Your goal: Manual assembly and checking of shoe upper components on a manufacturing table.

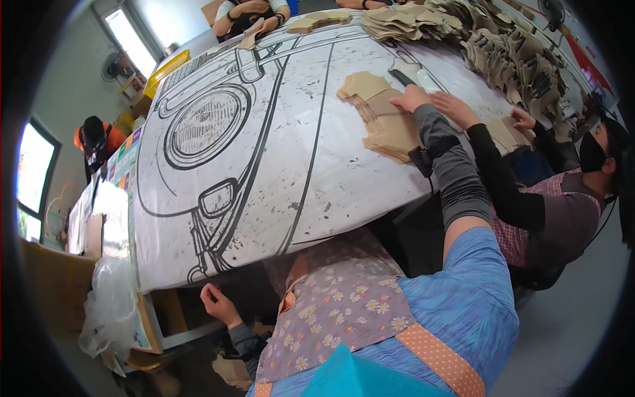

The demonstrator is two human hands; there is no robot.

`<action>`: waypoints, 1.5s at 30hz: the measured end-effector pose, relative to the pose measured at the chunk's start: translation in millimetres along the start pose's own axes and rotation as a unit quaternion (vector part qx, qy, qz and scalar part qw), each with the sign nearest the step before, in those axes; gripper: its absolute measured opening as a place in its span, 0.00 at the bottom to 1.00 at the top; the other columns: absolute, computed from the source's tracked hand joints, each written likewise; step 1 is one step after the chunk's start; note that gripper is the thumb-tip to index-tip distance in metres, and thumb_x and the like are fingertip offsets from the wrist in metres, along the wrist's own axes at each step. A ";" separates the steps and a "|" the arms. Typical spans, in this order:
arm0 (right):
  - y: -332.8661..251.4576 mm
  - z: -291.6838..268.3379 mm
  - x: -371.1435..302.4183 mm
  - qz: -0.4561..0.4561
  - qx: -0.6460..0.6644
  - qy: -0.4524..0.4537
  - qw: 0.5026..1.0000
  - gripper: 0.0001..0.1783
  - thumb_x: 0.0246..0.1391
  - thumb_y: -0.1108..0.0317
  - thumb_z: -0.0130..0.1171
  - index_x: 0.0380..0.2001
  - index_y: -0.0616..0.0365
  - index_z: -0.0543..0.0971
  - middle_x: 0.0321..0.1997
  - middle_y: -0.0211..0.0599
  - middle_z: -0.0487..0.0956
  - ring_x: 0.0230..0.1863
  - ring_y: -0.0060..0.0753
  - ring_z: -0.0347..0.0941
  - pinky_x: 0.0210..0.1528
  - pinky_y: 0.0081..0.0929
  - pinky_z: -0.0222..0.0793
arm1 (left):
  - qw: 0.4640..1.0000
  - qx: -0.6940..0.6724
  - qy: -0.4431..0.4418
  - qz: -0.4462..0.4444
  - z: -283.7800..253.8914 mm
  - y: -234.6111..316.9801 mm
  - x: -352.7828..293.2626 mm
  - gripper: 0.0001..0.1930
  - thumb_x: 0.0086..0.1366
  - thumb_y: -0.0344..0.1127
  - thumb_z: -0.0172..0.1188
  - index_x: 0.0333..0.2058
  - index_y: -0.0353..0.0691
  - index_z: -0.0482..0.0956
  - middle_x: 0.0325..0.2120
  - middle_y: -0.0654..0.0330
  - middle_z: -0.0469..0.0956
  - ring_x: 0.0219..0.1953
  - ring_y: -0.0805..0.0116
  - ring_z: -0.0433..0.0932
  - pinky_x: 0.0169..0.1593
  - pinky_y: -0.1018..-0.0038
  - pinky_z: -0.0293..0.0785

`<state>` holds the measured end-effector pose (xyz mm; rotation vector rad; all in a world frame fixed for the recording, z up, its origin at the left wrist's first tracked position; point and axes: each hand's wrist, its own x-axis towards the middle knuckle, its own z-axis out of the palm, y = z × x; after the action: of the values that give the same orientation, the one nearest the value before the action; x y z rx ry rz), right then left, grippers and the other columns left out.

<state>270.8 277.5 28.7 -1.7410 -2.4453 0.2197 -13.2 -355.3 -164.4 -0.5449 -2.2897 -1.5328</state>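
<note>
My right hand (414, 98) reaches over the table onto a stack of beige cut pieces (390, 126), thumb apart from the fingers and resting on it. The pieces look like thin fabric or leather with notched edges. Just beyond my fingertips lies a black-handled tool (401, 77) beside a pale shape; whether I touch it cannot be made out. My left hand (220, 306) hangs low by the table's near left edge, fingers curled together, with nothing visible in them. A co-worker's hand (456, 109) lies close to the right of mine.
The white table cover (297, 145) carries black line drawings. Heaped beige pieces (516, 63) line the far right. Co-workers sit at my right and across the table; another person (96, 142) is at the far left. A plastic bag (111, 301) hangs near the left corner.
</note>
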 end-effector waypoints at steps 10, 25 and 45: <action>54.1 2.2 -32.3 0.051 -0.002 0.133 0.990 0.27 0.46 0.51 0.70 0.40 0.63 0.77 0.41 0.51 0.82 0.47 0.53 0.79 0.46 0.43 0.75 | 0.990 0.045 -0.058 0.119 35.4 24.4 24.0 0.06 0.66 0.28 0.59 0.39 0.31 0.78 0.30 0.52 0.79 0.31 0.60 0.78 0.38 0.69 0.74; -47.0 -83.7 -109.2 -0.336 0.335 0.114 0.873 0.10 0.58 0.63 0.59 0.41 0.54 0.75 0.30 0.39 0.80 0.32 0.36 0.76 0.37 0.30 0.70 | 0.994 0.008 -0.025 0.108 37.9 44.8 36.0 0.05 0.68 0.27 0.58 0.39 0.30 0.79 0.28 0.55 0.80 0.28 0.68 0.78 0.35 0.74 0.75; -127.6 84.1 -115.3 -0.417 0.215 -0.131 0.874 0.25 0.50 0.47 0.65 0.39 0.57 0.75 0.39 0.46 0.81 0.43 0.53 0.77 0.43 0.43 0.72 | 0.967 -0.012 -0.062 0.249 42.5 94.8 42.3 0.16 0.66 0.23 0.54 0.18 0.33 0.64 0.19 0.53 0.71 0.20 0.57 0.68 0.25 0.67 0.62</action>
<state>174.1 123.7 -31.6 -0.4199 -2.7748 0.8415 -6.6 -277.5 -84.0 -1.1482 -2.0050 -1.3029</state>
